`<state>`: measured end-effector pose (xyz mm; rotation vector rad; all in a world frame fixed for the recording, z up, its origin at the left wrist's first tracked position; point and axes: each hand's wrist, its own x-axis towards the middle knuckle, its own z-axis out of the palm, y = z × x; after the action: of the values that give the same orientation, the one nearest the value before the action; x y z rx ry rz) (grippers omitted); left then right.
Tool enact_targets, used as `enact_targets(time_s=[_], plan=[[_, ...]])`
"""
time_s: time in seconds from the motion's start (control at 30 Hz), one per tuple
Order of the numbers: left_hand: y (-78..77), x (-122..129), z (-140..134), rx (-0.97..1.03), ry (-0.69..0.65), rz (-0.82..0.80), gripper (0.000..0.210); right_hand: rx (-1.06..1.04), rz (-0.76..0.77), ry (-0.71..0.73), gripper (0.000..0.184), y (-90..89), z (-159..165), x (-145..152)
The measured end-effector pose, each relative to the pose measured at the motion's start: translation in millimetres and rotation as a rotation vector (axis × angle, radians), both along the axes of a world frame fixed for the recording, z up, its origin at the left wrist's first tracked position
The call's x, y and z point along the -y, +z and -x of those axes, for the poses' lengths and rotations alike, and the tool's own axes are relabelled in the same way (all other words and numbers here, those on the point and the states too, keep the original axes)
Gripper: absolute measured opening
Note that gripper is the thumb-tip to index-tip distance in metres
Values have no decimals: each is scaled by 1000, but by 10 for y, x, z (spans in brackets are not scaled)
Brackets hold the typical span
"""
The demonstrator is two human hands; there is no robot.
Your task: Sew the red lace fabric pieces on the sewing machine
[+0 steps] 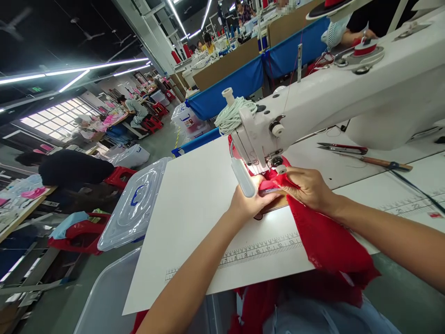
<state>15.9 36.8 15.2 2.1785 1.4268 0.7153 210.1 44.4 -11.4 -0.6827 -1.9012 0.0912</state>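
Under the needle area of a white sewing machine (pixel 257 134) lies red fabric (pixel 327 236), which runs over the table's front edge down to the lap. My right hand (pixel 309 188) pinches a fold of this fabric just right of the presser foot. Left of the needle, my left hand (pixel 248 199) rests against the work, its thumb stretched along the fabric's near edge. Its other fingers are partly hidden behind the machine's pale lamp or guard (pixel 243 177). Light falls on the fabric between both hands.
Small thread snips (pixel 344 149) and a wooden-handled tool (pixel 385 163) lie right of the machine. A printed ruler (pixel 257 252) runs along the white table (pixel 187 208). Lidded plastic bins (pixel 139 204) stand at the left. Other people work at tables further back.
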Motion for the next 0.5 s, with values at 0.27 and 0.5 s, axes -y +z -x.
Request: enact_targets(time_s=[0.27,0.5], plan=[[54,42,101,-101,-192,-109,25,164,20,-42,13,25,-47,31],[46,19,191,-237,-263,-206,25,290,104,70,18,36,-108,34]])
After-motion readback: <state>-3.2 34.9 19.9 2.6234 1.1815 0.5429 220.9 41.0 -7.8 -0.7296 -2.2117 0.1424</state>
